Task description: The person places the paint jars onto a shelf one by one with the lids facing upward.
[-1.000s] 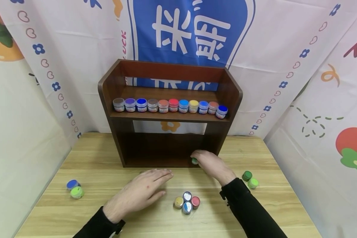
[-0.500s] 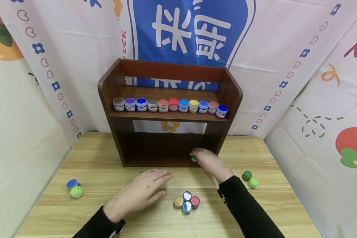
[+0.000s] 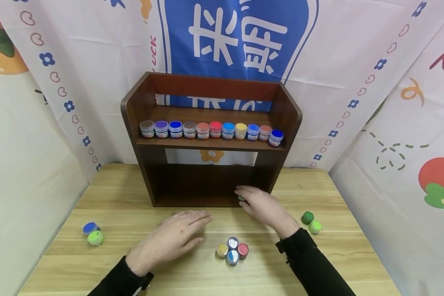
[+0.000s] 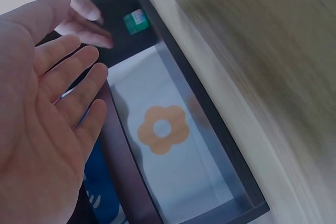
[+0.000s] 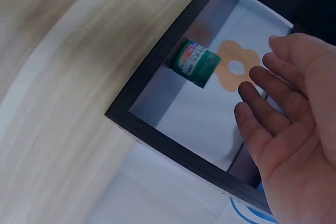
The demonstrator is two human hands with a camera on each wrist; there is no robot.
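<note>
A small green paint jar (image 5: pixel 197 64) stands on the lower level of the dark brown shelf (image 3: pixel 196 144), towards its right end. My right hand (image 3: pixel 263 206) is over it in the head view and hides most of it. Seen from the right wrist, the fingers are spread and apart from the jar, with nothing in them. My left hand (image 3: pixel 172 238) is held over the table in front of the shelf, fingers stretched out and palm bare in the left wrist view. Along the upper level runs a row of paint jars with coloured lids, such as a red-lidded jar (image 3: pixel 216 130).
On the wooden table (image 3: pixel 114 187), several jars cluster at the front middle, a yellow jar (image 3: pixel 222 251) among them. A blue jar (image 3: pixel 91 228) and a light green jar (image 3: pixel 95 238) stand left; a dark green jar (image 3: pixel 307 218) and a lime jar (image 3: pixel 315 227) stand right.
My right hand has let go of the green jar on the lower level; its fingers have opened out. The left hand has stayed almost still.
</note>
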